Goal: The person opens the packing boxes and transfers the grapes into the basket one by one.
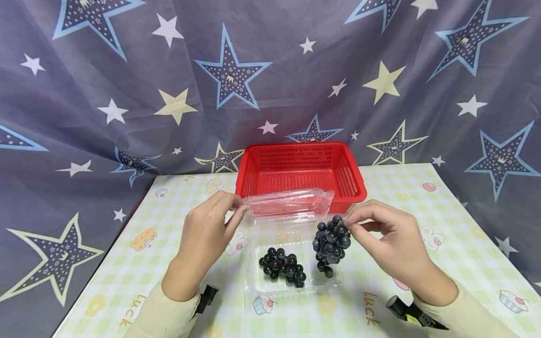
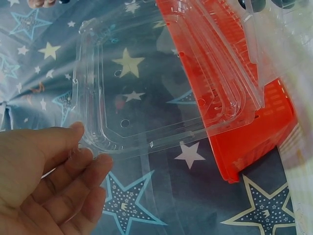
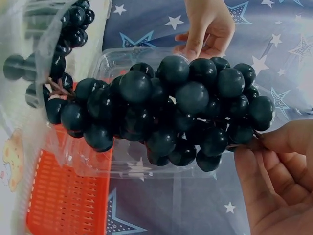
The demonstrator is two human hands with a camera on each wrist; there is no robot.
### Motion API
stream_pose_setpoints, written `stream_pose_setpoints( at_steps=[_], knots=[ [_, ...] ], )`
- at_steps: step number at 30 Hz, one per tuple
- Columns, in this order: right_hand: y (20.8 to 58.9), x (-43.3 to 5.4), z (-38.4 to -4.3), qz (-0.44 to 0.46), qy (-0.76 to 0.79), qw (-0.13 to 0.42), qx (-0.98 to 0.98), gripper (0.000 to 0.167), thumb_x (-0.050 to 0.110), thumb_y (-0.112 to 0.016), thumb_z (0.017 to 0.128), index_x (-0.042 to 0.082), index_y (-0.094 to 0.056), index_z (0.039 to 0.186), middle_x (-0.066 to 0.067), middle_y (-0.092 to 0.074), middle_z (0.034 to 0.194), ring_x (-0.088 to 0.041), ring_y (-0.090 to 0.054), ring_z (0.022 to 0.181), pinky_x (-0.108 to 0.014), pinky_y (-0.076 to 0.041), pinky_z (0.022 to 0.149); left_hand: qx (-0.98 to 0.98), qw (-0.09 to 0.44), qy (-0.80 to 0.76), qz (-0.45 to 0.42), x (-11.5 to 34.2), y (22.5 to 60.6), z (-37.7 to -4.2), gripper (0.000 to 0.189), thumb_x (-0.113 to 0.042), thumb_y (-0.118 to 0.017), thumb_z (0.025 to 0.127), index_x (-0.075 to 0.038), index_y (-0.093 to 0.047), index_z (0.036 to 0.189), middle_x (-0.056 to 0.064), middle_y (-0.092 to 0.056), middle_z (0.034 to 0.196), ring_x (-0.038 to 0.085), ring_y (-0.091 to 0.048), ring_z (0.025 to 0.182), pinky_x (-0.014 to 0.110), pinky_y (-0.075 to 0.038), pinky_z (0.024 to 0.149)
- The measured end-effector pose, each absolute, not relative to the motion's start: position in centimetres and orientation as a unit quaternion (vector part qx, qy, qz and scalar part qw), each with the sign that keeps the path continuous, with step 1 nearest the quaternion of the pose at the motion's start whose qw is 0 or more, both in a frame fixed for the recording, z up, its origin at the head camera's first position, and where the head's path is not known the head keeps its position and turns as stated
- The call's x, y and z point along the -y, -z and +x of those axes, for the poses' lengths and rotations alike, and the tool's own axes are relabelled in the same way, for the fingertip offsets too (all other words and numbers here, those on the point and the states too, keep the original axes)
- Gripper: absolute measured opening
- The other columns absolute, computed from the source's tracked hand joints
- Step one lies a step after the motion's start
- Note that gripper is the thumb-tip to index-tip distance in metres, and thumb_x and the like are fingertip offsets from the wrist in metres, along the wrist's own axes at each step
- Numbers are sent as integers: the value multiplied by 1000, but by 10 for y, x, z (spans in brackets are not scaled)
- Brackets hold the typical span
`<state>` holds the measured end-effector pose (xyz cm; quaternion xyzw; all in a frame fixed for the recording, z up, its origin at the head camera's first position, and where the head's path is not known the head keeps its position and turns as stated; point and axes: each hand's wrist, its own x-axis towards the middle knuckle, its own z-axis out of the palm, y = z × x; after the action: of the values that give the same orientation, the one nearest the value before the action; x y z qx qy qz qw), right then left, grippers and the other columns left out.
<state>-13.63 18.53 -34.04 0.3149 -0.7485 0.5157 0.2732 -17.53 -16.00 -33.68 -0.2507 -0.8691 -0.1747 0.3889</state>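
By its stem my right hand (image 1: 390, 234) pinches a bunch of dark grapes (image 1: 331, 241), which hangs over the right side of a clear plastic clamshell box (image 1: 291, 291). A second bunch of dark grapes (image 1: 283, 265) lies in the base of that box. My left hand (image 1: 207, 237) holds a corner of the box's raised lid (image 2: 146, 144) between thumb and fingers. In the right wrist view the hanging bunch (image 3: 176, 105) fills the middle, with the stem end between my right thumb and fingers (image 3: 249, 171).
Behind the box stands a red plastic basket (image 1: 296, 180) with slotted walls, its front partly seen through the lid. A checked, printed cloth (image 1: 169, 263) covers the table. A dark curtain with stars (image 1: 262, 94) hangs along the back and sides.
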Motion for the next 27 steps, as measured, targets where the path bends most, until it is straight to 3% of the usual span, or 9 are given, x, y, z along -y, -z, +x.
stream_pose_setpoints(
  at_steps=[22,27],
  knots=[
    [312,-195,-138,274,-522,329,738,31,-27,-69,77,0,-76,91,-8,-75,94,-12,-70,85,-16,-59,71,859,388,199,-267,161,336,-176,10,-13,-82,90,-11,-73,94,0,-73,88,13,-69,78,33,-57,67],
    [309,-196,-139,275,-531,336,728,25,-27,-68,77,-6,-74,90,-9,-75,95,-10,-71,88,-16,-59,73,856,387,208,-272,161,336,-177,10,-11,-81,90,-10,-74,97,0,-74,90,13,-71,82,35,-59,71]
  ],
)
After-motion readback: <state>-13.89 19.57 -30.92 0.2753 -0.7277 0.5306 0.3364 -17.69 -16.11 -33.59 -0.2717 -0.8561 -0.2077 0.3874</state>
